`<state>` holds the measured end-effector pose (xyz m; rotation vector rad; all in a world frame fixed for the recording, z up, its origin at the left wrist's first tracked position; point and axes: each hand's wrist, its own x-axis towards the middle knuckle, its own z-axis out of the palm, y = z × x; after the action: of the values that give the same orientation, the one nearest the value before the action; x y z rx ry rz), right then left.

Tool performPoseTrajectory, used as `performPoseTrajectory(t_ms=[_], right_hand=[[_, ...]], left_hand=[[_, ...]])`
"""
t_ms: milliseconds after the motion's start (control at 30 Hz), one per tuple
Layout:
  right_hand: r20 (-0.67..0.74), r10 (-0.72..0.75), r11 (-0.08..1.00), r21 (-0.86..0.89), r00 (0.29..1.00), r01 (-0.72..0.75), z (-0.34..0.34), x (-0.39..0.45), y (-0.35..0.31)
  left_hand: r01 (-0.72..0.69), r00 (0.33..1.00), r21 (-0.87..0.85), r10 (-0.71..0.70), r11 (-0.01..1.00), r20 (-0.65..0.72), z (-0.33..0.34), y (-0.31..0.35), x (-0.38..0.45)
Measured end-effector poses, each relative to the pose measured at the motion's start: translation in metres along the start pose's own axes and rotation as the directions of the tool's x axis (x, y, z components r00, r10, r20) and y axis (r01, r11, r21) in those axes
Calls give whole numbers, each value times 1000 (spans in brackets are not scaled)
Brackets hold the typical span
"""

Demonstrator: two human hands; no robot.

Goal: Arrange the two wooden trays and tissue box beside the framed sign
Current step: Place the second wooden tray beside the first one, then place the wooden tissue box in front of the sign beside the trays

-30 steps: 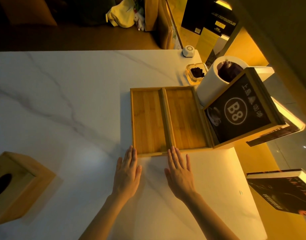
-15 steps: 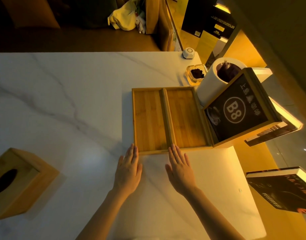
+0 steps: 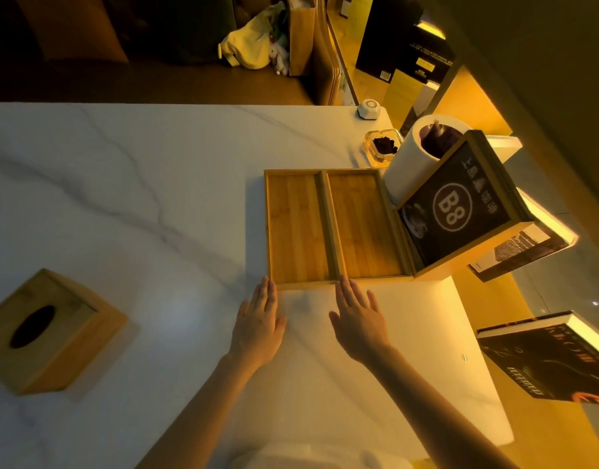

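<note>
Two wooden trays lie side by side on the white marble table: the left tray and the right tray, their long edges touching. The right tray abuts the framed sign, a dark "B8" panel in a wooden frame. My left hand lies flat, fingertips at the near edge of the left tray. My right hand lies flat, fingertips at the near edge of the right tray. Both hold nothing. The wooden tissue box, with a dark oval slot, sits far left near the table's front.
A white cylindrical holder stands behind the sign, with a glass ashtray and a small white puck beyond it. Books rest on a ledge off the table's right edge. A bag and a chair stand beyond the far edge.
Both hands have stayed flat at the trays' near edges and the trays look unmoved. The view has shifted slightly, bringing the tissue box further into view.
</note>
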<state>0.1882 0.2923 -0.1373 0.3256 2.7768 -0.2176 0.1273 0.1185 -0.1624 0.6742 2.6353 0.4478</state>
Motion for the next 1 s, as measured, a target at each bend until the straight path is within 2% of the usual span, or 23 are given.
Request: performPoseTrajectory(t_ms=[100, 167, 300, 500, 600, 700, 767, 900, 933, 1000], right_hand=[[-4, -16, 999, -37, 1000, 16, -26, 6, -14], [-12, -66, 996, -65, 998, 65, -49, 11, -30], [-161, -170, 985, -46, 972, 164, -83, 22, -79], [-365, -306, 918, 131, 879, 374, -98, 20, -167], [-384, -341, 861, 239, 858, 449, -82, 13, -211], [-302, -321, 824, 377, 897, 422, -58, 9, -248], [-171, -323, 799, 477, 931, 365, -41, 7, -267], [85, -394, 741, 618, 915, 261, -14, 2, -294], [130, -398, 731, 643, 908, 228, -9, 2, -300], [204, -383, 707, 693, 901, 144, -3, 1, -310]], left_hand=[[-13, 1000, -120, 10, 993, -26, -23, -2, -6], [-49, 995, -197, 31, 979, -92, -42, -9, -13], [-78, 960, -254, 4, 964, -279, -84, -34, -33], [-17, 843, -228, -109, 974, -527, -133, -87, -73], [55, 763, -238, -194, 970, -616, -141, -124, -94], [164, 672, -344, -360, 925, -647, -142, -164, -110], [257, 627, -417, -479, 872, -615, -139, -188, -117], [461, 602, -366, -588, 808, -540, -130, -226, -126], [477, 603, -399, -622, 783, -500, -128, -233, -128], [457, 588, -573, -714, 680, -379, -127, -242, -130]])
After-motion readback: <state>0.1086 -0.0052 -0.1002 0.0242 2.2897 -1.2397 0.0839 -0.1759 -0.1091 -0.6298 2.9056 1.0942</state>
